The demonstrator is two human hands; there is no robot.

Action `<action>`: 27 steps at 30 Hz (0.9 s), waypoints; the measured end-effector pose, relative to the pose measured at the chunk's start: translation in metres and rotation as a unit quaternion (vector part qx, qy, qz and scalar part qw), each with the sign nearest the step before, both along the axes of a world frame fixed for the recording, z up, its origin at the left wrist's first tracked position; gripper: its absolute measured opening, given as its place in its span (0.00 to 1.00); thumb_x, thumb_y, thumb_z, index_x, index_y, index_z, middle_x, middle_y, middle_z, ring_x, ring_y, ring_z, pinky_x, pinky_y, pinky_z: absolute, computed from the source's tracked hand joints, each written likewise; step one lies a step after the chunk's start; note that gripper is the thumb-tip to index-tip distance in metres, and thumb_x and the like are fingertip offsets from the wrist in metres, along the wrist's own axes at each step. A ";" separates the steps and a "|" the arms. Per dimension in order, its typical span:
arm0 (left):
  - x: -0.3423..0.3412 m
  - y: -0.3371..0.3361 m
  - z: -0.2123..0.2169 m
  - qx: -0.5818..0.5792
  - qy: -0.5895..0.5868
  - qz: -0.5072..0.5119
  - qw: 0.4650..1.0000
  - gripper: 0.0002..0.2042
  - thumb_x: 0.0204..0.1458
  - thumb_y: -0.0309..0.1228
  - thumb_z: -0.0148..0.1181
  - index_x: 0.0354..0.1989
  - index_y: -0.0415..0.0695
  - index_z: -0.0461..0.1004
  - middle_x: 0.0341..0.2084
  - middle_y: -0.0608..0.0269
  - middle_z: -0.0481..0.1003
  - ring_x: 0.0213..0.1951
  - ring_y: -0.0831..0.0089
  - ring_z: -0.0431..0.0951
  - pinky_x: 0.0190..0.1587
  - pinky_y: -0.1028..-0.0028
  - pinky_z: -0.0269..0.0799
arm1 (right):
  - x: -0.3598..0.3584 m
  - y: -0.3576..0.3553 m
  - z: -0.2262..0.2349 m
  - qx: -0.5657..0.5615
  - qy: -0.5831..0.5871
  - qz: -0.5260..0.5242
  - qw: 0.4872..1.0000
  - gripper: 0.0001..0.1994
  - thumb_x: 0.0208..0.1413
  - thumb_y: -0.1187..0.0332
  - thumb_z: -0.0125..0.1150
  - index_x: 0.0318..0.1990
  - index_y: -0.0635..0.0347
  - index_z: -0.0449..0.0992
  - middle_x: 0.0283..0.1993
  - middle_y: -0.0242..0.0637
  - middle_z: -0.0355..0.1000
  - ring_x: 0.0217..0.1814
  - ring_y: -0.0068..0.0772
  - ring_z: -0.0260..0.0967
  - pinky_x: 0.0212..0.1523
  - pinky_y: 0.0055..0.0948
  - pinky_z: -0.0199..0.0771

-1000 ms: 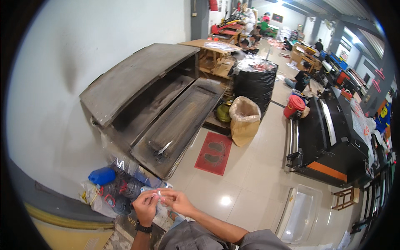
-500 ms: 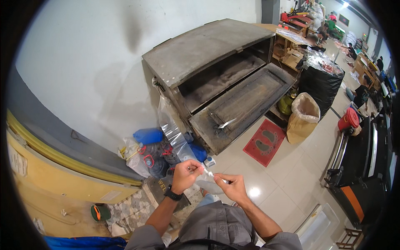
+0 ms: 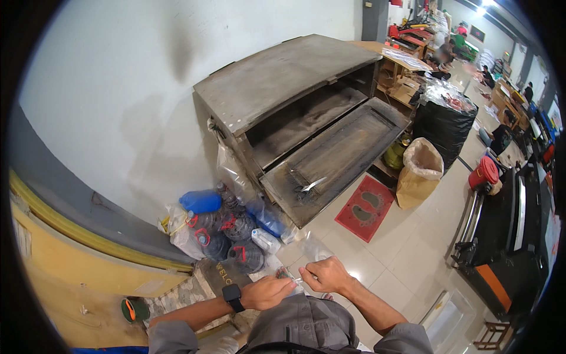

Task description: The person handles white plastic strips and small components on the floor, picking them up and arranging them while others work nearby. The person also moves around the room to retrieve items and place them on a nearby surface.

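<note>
In front of my waist, my left hand (image 3: 268, 292) and my right hand (image 3: 327, 275) are close together, both closed. Between them a small twisted piece of clear plastic film (image 3: 298, 281) is pinched in the fingertips. More clear plastic (image 3: 313, 246) shows just beyond my right hand. A long clear plastic sleeve (image 3: 230, 168) hangs by the left side of a grey metal cabinet (image 3: 289, 76). I cannot tell whether it is joined to the piece in my hands. On the cabinet's lowered door (image 3: 348, 159) lie scissors (image 3: 312, 184).
Several big clear bottles (image 3: 244, 256), a blue container (image 3: 200, 202) and a white bottle (image 3: 265, 241) stand at the left. Beyond lie a red footprint mat (image 3: 368, 207), a brown sack (image 3: 420, 177) and a stuffed black bag (image 3: 445, 121). A black machine (image 3: 501, 242) stands right; people work far off.
My hands have come down and nearer my body, with the left wrist turned. The plastic that stretched toward the cabinet is now slack by the bottles. The view has shifted slightly.
</note>
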State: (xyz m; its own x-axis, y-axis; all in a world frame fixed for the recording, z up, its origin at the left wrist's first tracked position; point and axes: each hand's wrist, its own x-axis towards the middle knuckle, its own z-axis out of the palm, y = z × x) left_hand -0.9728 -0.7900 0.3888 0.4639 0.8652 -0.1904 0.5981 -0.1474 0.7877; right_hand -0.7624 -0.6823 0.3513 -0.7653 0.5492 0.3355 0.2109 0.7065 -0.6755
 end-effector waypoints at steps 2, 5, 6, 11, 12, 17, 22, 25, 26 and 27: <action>-0.014 -0.010 -0.016 0.031 -0.035 -0.015 0.999 0.13 0.68 0.35 0.45 0.40 0.37 0.69 0.22 0.46 0.71 0.31 0.47 0.76 0.31 0.55 0.68 | -0.002 0.001 -0.013 0.034 -0.010 0.014 0.999 0.19 0.61 0.61 0.56 0.17 0.56 0.73 0.15 0.37 0.70 0.14 0.44 0.68 0.18 0.40 0.68; -0.030 -0.020 -0.023 -0.003 -0.040 -0.003 0.999 0.13 0.68 0.35 0.46 0.41 0.38 0.71 0.22 0.53 0.72 0.29 0.55 0.77 0.31 0.60 0.68 | -0.009 -0.002 -0.032 0.041 -0.014 0.023 0.999 0.20 0.60 0.61 0.57 0.16 0.56 0.71 0.14 0.36 0.70 0.13 0.42 0.68 0.17 0.39 0.68; -0.033 -0.019 -0.018 -0.059 -0.064 0.030 0.996 0.13 0.67 0.35 0.47 0.41 0.38 0.72 0.22 0.55 0.73 0.28 0.59 0.78 0.31 0.62 0.69 | -0.014 -0.002 -0.036 0.034 -0.008 0.015 0.999 0.20 0.60 0.61 0.58 0.16 0.56 0.70 0.14 0.36 0.69 0.13 0.42 0.67 0.17 0.40 0.68; -0.055 -0.017 -0.021 -0.153 -0.086 0.165 0.971 0.15 0.66 0.39 0.51 0.36 0.39 0.77 0.21 0.63 0.77 0.24 0.68 0.77 0.31 0.69 0.70 | -0.042 0.003 -0.053 -0.003 0.030 -0.013 0.999 0.20 0.59 0.61 0.59 0.15 0.56 0.69 0.14 0.37 0.69 0.14 0.43 0.68 0.17 0.40 0.68; -0.062 -0.010 -0.016 -0.147 -0.056 0.178 0.971 0.16 0.66 0.39 0.51 0.36 0.40 0.79 0.20 0.63 0.77 0.23 0.71 0.76 0.31 0.70 0.69 | -0.047 0.006 -0.055 0.000 0.017 -0.014 1.000 0.20 0.59 0.61 0.59 0.16 0.56 0.70 0.14 0.37 0.69 0.14 0.44 0.68 0.17 0.40 0.68; -0.095 -0.009 -0.030 -0.141 -0.049 0.202 0.968 0.17 0.64 0.40 0.53 0.27 0.41 0.77 0.15 0.65 0.77 0.22 0.67 0.78 0.30 0.68 0.71 | -0.073 0.023 -0.076 0.023 -0.056 0.009 0.998 0.19 0.61 0.60 0.58 0.18 0.58 0.72 0.14 0.40 0.69 0.15 0.47 0.68 0.19 0.42 0.69; -0.129 0.002 -0.044 -0.079 -0.051 0.143 0.985 0.17 0.63 0.39 0.56 0.26 0.40 0.78 0.32 0.57 0.82 0.33 0.63 0.81 0.38 0.66 0.73 | -0.105 0.052 -0.099 -0.181 -0.018 -0.007 0.983 0.17 0.62 0.59 0.59 0.24 0.63 0.76 0.22 0.48 0.73 0.23 0.52 0.72 0.28 0.45 0.72; -0.137 0.018 -0.036 0.009 -0.108 0.140 0.984 0.14 0.61 0.36 0.60 0.28 0.39 0.79 0.45 0.53 0.79 0.41 0.58 0.79 0.44 0.64 0.73 | -0.117 0.128 -0.130 -0.181 -0.032 -0.117 0.976 0.15 0.61 0.60 0.61 0.32 0.66 0.78 0.31 0.52 0.77 0.32 0.50 0.78 0.34 0.43 0.74; -0.144 0.018 -0.049 0.038 -0.116 0.129 0.984 0.13 0.58 0.36 0.63 0.30 0.37 0.80 0.51 0.53 0.77 0.44 0.56 0.78 0.47 0.63 0.73 | -0.131 0.158 -0.134 -0.178 -0.052 -0.203 0.962 0.16 0.61 0.58 0.61 0.34 0.66 0.79 0.33 0.54 0.78 0.36 0.52 0.79 0.36 0.45 0.75; -0.148 0.022 -0.052 0.072 -0.097 0.120 0.985 0.12 0.57 0.35 0.65 0.31 0.36 0.80 0.49 0.53 0.78 0.43 0.59 0.78 0.46 0.65 0.74 | -0.140 0.185 -0.135 -0.168 -0.066 -0.299 0.937 0.17 0.61 0.56 0.61 0.36 0.66 0.79 0.36 0.57 0.78 0.40 0.55 0.79 0.39 0.47 0.77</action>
State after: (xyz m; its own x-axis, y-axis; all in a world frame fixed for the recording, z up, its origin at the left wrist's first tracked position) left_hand -1.1206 -0.7676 0.3366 0.2593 0.9657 0.0142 0.4691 -0.1387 0.8722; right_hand -0.9021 -0.4970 0.2160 -0.3095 0.9508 -0.0090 0.5982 0.1874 -0.7791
